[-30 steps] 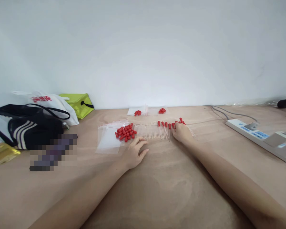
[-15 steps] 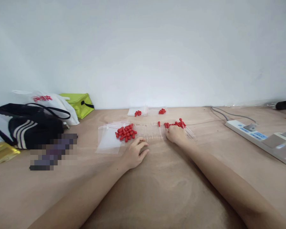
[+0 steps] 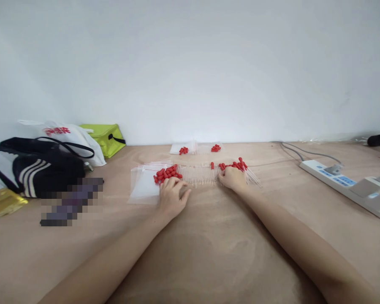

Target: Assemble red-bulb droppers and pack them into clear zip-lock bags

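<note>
My left hand (image 3: 173, 197) rests at the near edge of a pile of red rubber bulbs (image 3: 167, 172), thumb apart from the fingers and nothing seen in its grasp. The bulbs lie beside clear zip bags (image 3: 142, 185). Between my hands runs a row of thin clear dropper tubes (image 3: 198, 175), and one tube near its right end bears a red bulb (image 3: 212, 165). At that end my right hand (image 3: 233, 179) has its fingers curled together; what they pinch is hidden. Just beyond it lie droppers with red bulbs (image 3: 240, 164), their clear stems fanned to the right.
Farther back are small bags with red bulbs (image 3: 183, 150) and another small cluster of bulbs (image 3: 215, 148). A black bag (image 3: 47, 166), a white plastic bag (image 3: 79, 139) and a green case (image 3: 104, 139) stand left. A power strip (image 3: 332, 177) with plugs lies right.
My left hand has moved left and slightly forward, from in front of the tube row to the bulb pile. The right hand has barely shifted.
</note>
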Demonstrator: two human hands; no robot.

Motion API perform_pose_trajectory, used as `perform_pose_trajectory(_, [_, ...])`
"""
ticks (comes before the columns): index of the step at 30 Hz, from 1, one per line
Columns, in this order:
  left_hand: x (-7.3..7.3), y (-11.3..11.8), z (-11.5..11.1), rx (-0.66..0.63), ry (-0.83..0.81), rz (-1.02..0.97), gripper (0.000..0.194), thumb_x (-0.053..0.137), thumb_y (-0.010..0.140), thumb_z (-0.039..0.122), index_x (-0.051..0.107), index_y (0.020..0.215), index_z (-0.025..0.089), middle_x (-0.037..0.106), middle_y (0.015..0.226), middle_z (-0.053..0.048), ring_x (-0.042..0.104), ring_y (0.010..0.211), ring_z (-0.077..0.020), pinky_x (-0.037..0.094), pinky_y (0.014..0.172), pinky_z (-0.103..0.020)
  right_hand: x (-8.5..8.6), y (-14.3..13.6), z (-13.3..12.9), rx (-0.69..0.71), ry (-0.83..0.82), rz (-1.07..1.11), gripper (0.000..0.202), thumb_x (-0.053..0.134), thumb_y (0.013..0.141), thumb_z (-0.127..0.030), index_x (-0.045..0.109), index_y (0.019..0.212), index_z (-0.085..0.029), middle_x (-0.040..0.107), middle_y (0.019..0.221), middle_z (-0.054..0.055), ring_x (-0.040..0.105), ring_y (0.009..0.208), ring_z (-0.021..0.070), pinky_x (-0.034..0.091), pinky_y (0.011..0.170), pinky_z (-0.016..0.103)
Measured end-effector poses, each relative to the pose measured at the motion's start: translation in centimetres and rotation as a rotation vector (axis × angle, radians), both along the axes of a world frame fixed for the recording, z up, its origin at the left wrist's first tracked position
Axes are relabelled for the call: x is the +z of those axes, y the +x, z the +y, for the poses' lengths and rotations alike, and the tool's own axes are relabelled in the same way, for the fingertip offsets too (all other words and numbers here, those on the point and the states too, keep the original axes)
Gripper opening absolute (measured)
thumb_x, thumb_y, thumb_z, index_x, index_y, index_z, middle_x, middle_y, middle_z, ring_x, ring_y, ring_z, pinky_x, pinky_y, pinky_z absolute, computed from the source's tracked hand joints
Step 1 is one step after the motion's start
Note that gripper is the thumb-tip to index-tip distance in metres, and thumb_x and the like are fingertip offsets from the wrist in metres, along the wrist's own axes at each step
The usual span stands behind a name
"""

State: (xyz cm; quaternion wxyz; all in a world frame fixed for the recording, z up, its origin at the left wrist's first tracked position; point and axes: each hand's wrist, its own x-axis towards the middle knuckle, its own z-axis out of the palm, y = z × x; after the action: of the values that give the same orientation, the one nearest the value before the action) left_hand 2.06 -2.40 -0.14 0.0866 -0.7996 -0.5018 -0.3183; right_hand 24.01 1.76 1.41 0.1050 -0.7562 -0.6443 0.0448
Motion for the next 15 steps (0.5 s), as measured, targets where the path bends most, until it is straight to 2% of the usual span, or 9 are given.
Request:
perform_pose_trajectory(3, [0.2,-1.0,1.0,0.172,0.057,-0.022,0.010,0.061,0.070,0.027,0.061,0.077,0.020,0.055,0.081,-0.006,0.047,0.082,-0.0255,0.036,0.069,-0.038,0.0,-0.1,0.2,-0.026,-0.011,-0.003,0.032,0.041,0.075,-0.032,0.064,0.086,-0.012,0.064,0.091,0.015,0.060,0.085,0.0271,0.042,0.068,0.034])
perform_pose_trajectory(5, [0.5,-1.7,1.8,0.230,0.072,-0.030,0.012,0.060,0.071,0.028,0.062,0.080,0.021,0.055,0.084,-0.006,0.047,0.085,-0.0260,0.033,0.071,-0.039,0.0,-0.1,0.3,-0.041,-0.013,-0.001,0.032,0.042,0.076,-0.033,0.064,0.087,-0.012,0.064,0.092,0.016,0.060,0.085,0.0273,0.042,0.068,0.034])
perform_pose_trajectory(8, [0.8,-2.3,2.9,0.217,0.052,0.021,0.015,0.058,0.073,0.030,0.063,0.085,0.023,0.056,0.089,-0.006,0.046,0.089,-0.0251,0.030,0.075,-0.039,0.0,-0.1,0.1,-0.048,0.017,0.010,0.030,0.040,0.077,-0.032,0.063,0.084,-0.013,0.064,0.088,0.014,0.060,0.084,0.0267,0.041,0.068,0.033])
perform_pose_trajectory(11, [1.2,-2.2,3.9,0.155,0.005,0.121,0.016,0.057,0.074,0.032,0.064,0.086,0.024,0.057,0.094,-0.005,0.045,0.092,-0.0243,0.028,0.077,-0.039,-0.2,-0.2,-0.8,-0.038,0.115,0.032,0.028,0.039,0.078,-0.033,0.062,0.080,-0.016,0.065,0.081,0.009,0.060,0.079,0.0235,0.039,0.065,0.030])
perform_pose_trajectory(15, [1.3,-1.5,4.9,0.121,-0.040,0.220,0.013,0.057,0.073,0.028,0.065,0.082,0.023,0.057,0.096,-0.006,0.045,0.093,-0.0250,0.029,0.076,-0.040,-0.9,-0.1,-2.8,0.081,0.250,0.038,0.024,0.041,0.078,-0.035,0.059,0.079,-0.020,0.065,0.078,0.004,0.059,0.072,0.0185,0.033,0.056,0.025])
